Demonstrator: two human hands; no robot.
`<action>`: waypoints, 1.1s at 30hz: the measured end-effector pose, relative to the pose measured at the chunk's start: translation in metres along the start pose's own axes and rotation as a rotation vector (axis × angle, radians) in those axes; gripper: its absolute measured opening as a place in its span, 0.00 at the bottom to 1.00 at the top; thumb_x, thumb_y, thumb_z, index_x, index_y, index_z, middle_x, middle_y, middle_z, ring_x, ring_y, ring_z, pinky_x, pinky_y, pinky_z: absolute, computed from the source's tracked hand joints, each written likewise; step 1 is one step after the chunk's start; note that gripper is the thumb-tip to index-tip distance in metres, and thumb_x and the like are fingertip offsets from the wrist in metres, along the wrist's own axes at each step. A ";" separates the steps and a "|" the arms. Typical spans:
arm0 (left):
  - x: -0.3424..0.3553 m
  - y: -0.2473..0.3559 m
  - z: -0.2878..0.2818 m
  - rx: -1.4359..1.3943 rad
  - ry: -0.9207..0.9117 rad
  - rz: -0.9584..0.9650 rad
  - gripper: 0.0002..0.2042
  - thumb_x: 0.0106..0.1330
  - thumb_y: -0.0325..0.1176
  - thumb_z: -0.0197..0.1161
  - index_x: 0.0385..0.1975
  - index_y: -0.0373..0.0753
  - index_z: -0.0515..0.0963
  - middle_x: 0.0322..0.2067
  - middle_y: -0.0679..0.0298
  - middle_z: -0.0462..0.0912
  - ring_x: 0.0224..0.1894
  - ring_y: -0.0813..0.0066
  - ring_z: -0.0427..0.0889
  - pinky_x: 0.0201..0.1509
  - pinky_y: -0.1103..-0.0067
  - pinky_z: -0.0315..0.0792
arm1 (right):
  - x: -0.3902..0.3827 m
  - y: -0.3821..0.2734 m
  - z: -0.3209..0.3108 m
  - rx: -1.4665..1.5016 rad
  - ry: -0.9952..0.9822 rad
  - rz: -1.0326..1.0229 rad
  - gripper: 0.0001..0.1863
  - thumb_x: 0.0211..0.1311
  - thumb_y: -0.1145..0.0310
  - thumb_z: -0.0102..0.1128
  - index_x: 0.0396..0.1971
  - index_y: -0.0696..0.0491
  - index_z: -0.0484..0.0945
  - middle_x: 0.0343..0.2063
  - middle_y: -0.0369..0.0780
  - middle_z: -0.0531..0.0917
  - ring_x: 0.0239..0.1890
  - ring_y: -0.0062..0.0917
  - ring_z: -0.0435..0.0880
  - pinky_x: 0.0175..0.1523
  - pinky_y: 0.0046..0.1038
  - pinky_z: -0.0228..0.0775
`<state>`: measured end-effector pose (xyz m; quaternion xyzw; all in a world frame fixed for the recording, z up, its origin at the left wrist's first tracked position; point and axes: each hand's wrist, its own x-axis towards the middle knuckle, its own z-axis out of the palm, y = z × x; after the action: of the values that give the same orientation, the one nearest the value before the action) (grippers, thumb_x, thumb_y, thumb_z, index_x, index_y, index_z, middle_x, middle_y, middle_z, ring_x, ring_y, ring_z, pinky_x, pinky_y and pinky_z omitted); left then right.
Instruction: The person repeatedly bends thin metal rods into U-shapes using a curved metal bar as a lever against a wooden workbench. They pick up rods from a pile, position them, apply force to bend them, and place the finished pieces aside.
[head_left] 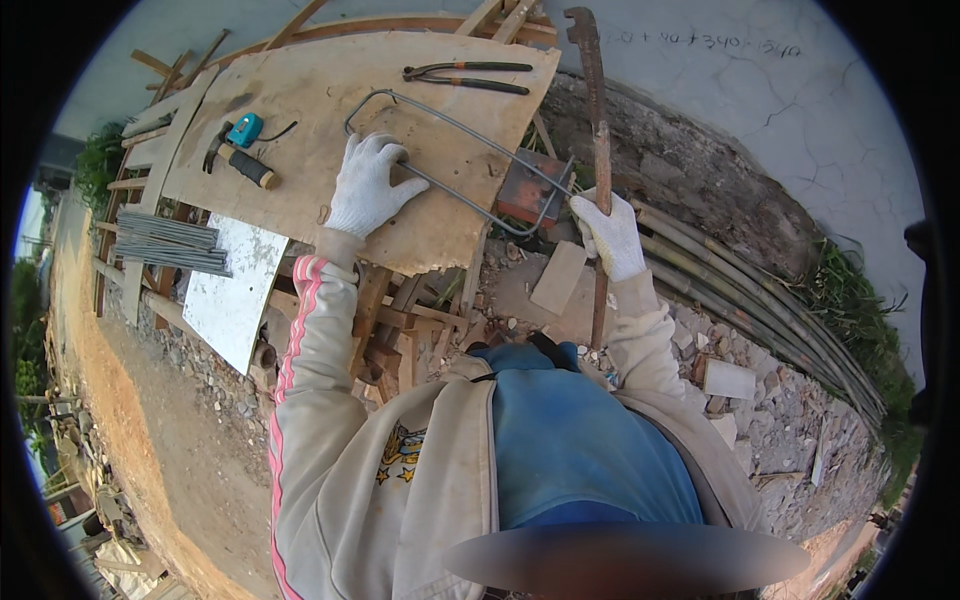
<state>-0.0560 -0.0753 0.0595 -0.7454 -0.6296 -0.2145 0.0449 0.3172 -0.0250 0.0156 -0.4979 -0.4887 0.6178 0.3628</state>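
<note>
My left hand (368, 187), in a white knit glove, lies at the near side of a bent steel rod (463, 199) shaped like a long rectangular loop. Its fingers and spread thumb lie either side of the rod and hide a short stretch. The loop's right end overhangs the board's edge, where its two ends cross above a reddish-brown block (528, 188). In my gloved right hand (612, 237) is a long rusty bending bar (601, 160) with a notched head at the far end. My fingers wrap round its lower part.
The worn plywood board (300, 100) carries pincers (470, 77), a hammer (245, 165) and a teal tape measure (245, 129). Cut rods (170, 241) lie bundled at left beside a white panel (232, 290). Bamboo poles (740, 290) and rubble flank my right side, below a cracked wall (800, 120).
</note>
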 end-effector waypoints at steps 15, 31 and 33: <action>0.017 -0.013 0.056 0.021 0.068 -0.179 0.31 0.67 0.57 0.63 0.57 0.34 0.77 0.61 0.50 0.76 0.66 0.46 0.70 0.69 0.57 0.65 | 0.007 0.028 0.006 -0.119 0.120 -0.117 0.11 0.69 0.65 0.68 0.40 0.56 0.79 0.17 0.30 0.74 0.13 0.13 0.69 0.17 0.21 0.58; 0.057 0.014 0.092 0.178 0.068 -0.344 0.48 0.61 0.71 0.62 0.65 0.29 0.70 0.63 0.37 0.72 0.68 0.39 0.67 0.72 0.53 0.58 | -0.001 0.026 0.007 -0.337 0.164 -0.227 0.14 0.69 0.60 0.69 0.42 0.57 0.82 0.21 0.30 0.75 0.20 0.12 0.70 0.26 0.22 0.61; 0.058 0.012 0.093 0.183 0.111 -0.324 0.48 0.61 0.71 0.62 0.65 0.29 0.70 0.63 0.38 0.72 0.68 0.40 0.68 0.72 0.53 0.59 | -0.003 0.019 -0.002 -0.436 0.166 -0.257 0.16 0.70 0.59 0.68 0.46 0.57 0.82 0.22 0.30 0.76 0.21 0.12 0.70 0.27 0.22 0.62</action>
<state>-0.0134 0.0068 -0.0002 -0.6141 -0.7548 -0.2015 0.1122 0.3204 -0.0326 -0.0014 -0.5471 -0.6381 0.4039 0.3611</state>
